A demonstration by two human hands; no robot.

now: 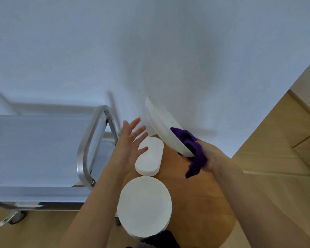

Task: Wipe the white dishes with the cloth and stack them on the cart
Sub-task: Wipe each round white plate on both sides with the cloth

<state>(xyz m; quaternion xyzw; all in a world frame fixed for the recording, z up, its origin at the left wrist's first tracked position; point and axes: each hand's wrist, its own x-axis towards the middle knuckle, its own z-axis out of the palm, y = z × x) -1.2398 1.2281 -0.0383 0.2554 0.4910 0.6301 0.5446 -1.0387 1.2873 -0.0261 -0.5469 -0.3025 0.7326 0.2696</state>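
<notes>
Dish in hand: your right hand (214, 161) holds a white dish (164, 126) tilted on edge above the far side of the round wooden table (200, 194), its lower rim toward your palm and its upper rim up against the pale wall (150, 42).
Cloth: the purple cloth (193, 149) is bunched against the lower rim of that dish, gripped in the same right hand, with one end hanging down below the fingers.
Right grip: your fingers are closed round the cloth and the dish rim together; the cloth hides the fingers themselves.
Left hand: your left hand (131, 147) is spread flat, fingers straight and apart, grasping nothing. It hovers just beside the tilted dish, on its left, over the table's edge.
Oval dish: a white oval dish (149, 156) lies flat on the table, just beside your left palm.
Round stack: a white round dish (145, 206) sits nearer to you on the table; edges below its near rim suggest more beneath it, though you cannot count them.
Cart: the steel cart (34, 149) stands left of the table, its looped handle (87, 145) near your left forearm.
Floor: light wood floor (276, 140) shows to the right.
</notes>
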